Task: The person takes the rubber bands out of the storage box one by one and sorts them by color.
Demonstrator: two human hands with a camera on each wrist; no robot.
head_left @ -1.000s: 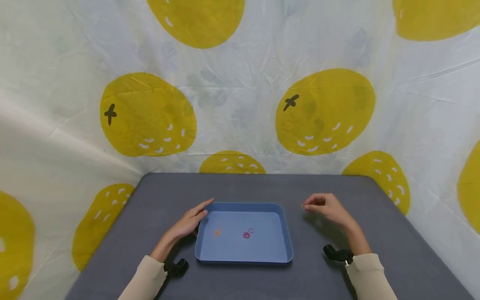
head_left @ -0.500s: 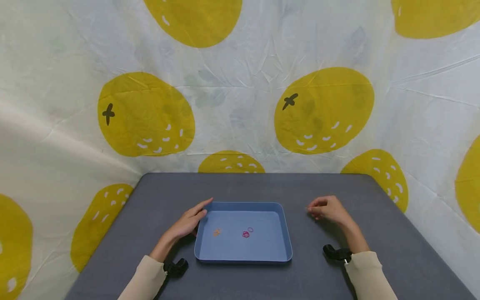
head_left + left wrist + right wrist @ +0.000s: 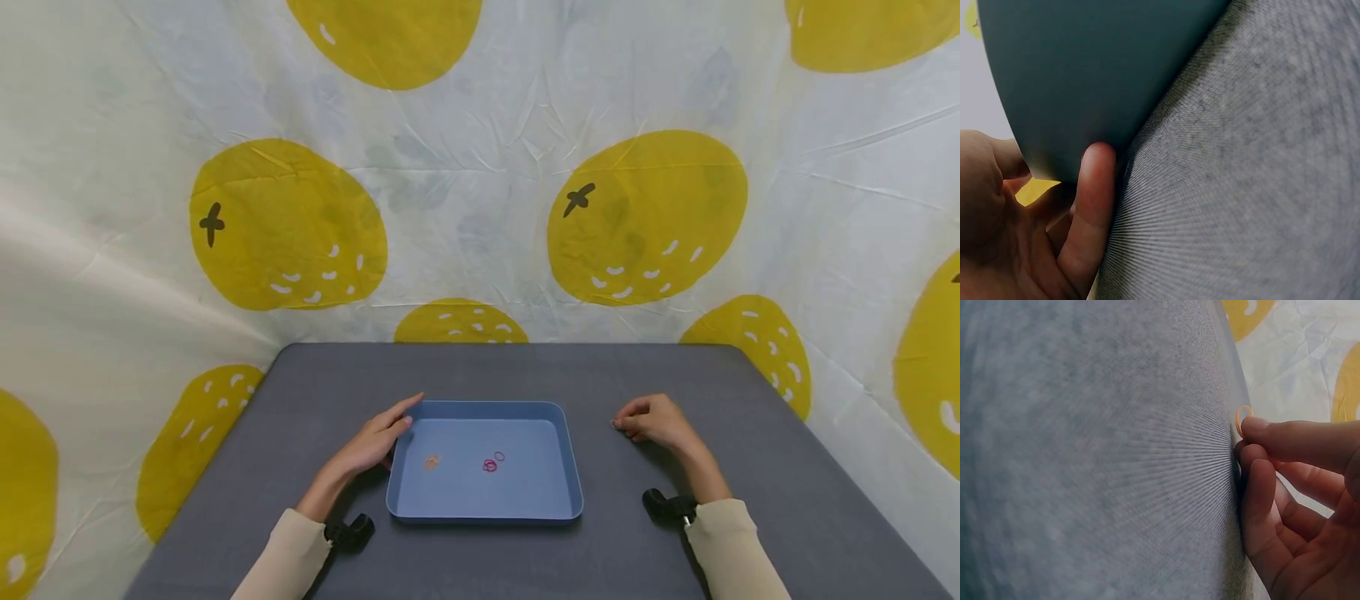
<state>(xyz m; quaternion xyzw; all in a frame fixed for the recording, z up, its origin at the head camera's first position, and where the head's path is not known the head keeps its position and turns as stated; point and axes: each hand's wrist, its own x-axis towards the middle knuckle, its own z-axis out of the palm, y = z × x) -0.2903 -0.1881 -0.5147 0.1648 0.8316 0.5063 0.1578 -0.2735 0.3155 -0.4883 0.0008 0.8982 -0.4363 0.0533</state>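
Observation:
A blue tray (image 3: 572, 467) sits mid-table and holds a pink band (image 3: 490, 466), a purple band (image 3: 499, 456) and an orange band (image 3: 431, 461). My left hand (image 3: 378, 439) lies flat beside the tray's left rim with its fingers straight. In the left wrist view its thumb (image 3: 1091, 187) touches the tray wall (image 3: 1097, 69). Right of the tray, my right hand (image 3: 621, 424) is down on the grey table (image 3: 465, 375) with curled fingers. The right wrist view shows its fingertips (image 3: 1260, 431) pinching a small orange band (image 3: 1242, 419) against the table (image 3: 1097, 456).
White cloth printed with yellow fruit (image 3: 645, 217) hangs close behind and on both sides of the table. Black wrist mounts (image 3: 663, 504) sit at both cuffs. Bare grey surface lies between tray and right hand.
My right hand has dropped from just above the table onto its surface and shifted slightly right. The left hand and the tray have stayed put.

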